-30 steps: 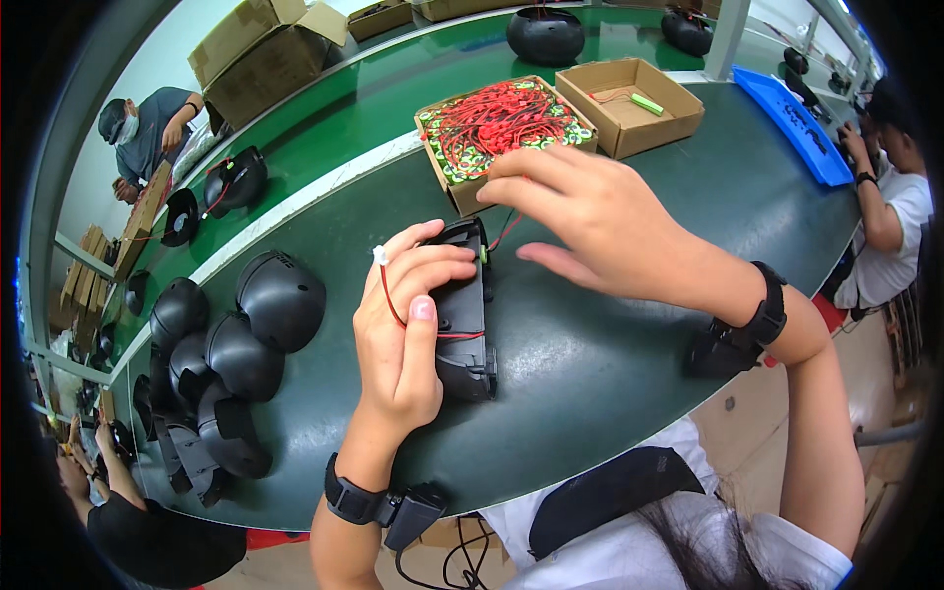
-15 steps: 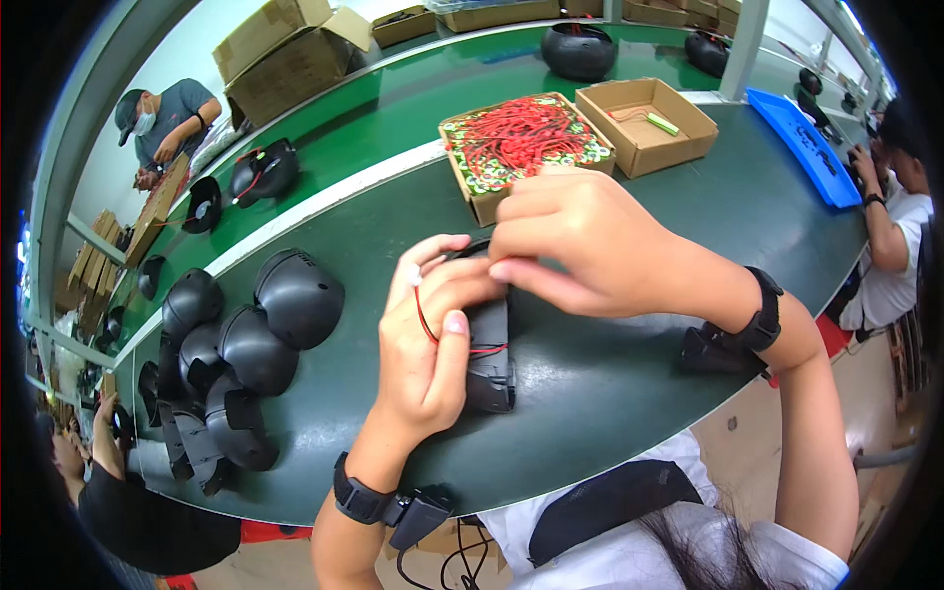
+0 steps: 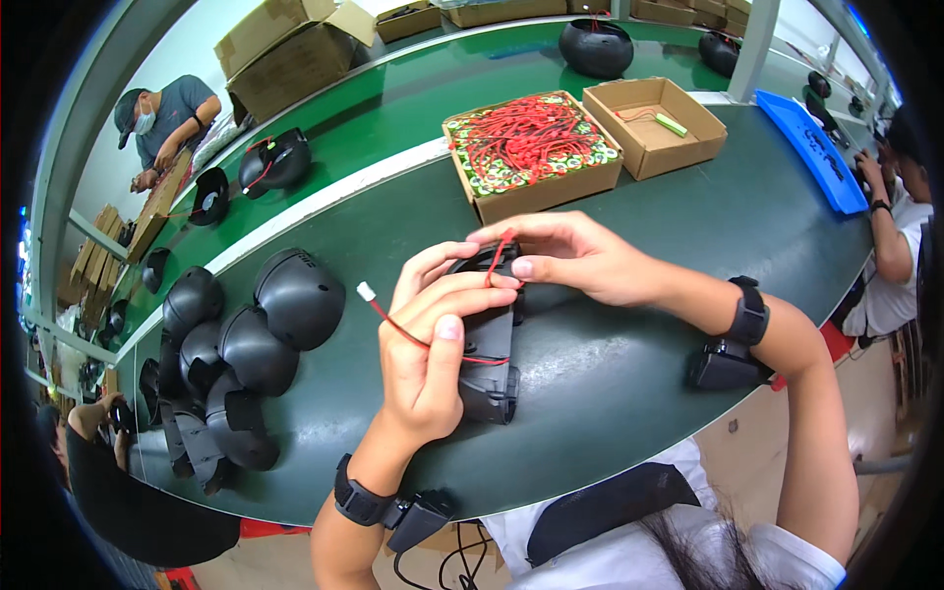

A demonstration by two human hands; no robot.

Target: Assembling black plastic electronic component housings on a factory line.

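My left hand (image 3: pixel 418 344) is closed around a black plastic housing (image 3: pixel 489 339), its fingers lying across the top. A thin red and black wire (image 3: pixel 391 321) with a white plug (image 3: pixel 366 291) passes under those fingers and sticks out to the left. At the far end of the housing, my right hand (image 3: pixel 580 258) curls its thumb and fingers about the edge. Between the fingertips a short red lead (image 3: pixel 497 258) with a red end stands up. Fingers hide much of the housing's inside.
Black domed shells (image 3: pixel 258 349) cluster on the left of the dark green table. Beyond my hands are a carton of red-wired packs (image 3: pixel 526 202) and a carton with one green battery (image 3: pixel 671 124). A blue tray (image 3: pixel 811 157) lies far right. Co-workers sit left and right.
My right hand has lowered and opened out from a tight curl onto the housing's far end. The red lead now shows there. The white plug has swung out left of my left hand.
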